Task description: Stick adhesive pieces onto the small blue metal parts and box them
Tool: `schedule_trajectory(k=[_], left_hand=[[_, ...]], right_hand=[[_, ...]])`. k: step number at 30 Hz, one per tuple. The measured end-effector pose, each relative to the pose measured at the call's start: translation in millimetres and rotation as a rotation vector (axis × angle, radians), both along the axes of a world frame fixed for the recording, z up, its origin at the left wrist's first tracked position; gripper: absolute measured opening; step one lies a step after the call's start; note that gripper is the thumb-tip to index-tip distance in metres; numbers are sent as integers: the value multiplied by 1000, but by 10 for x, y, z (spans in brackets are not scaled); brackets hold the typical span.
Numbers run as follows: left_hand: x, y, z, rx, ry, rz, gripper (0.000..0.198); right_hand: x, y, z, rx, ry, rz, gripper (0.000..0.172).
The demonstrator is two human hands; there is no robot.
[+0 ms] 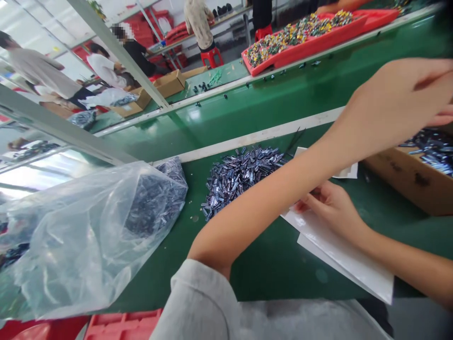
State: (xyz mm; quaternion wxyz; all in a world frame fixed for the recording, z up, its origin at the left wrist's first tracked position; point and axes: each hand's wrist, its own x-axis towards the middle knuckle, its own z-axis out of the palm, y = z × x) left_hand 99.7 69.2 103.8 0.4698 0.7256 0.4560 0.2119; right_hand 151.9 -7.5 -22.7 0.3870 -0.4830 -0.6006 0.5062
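My left arm reaches across to the right, with my left hand (406, 97) above a cardboard box (399, 174) holding dark shiny pieces. Its fingers are mostly cut off by the frame edge, so I cannot tell what they hold. Below that forearm, my right hand (331, 208) is closed in a pinch over white glossy sheets (347, 255). Something small and dark shows at its fingertips, too hidden to name. A heap of small dark blue metallic pieces (240, 174) lies on the green table, partly behind my left forearm.
A clear plastic bag (88, 236) with similar dark pieces lies at the left. Beyond a white rail (226, 146), red trays (276, 61) hold many coloured small parts. Metal posts (120, 52) stand at the left. Several people are in the background.
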Motion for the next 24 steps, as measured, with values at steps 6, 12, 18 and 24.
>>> schedule_trajectory(k=[6,12,18,24], left_hand=[[-649,-262,-305,317,-299,141,24],[-829,-137,-808,545,137,-134,20],[-89,289,-1110,928,256,-644,24],[225,370,-1298,1134,349,-793,21]], right_hand=[[-11,-8,9,-39,49,33,20],[14,-118,59,48,230,7,17],[58,-240,58,428,297,165,8],[41,-212,61,475,301,177,7]])
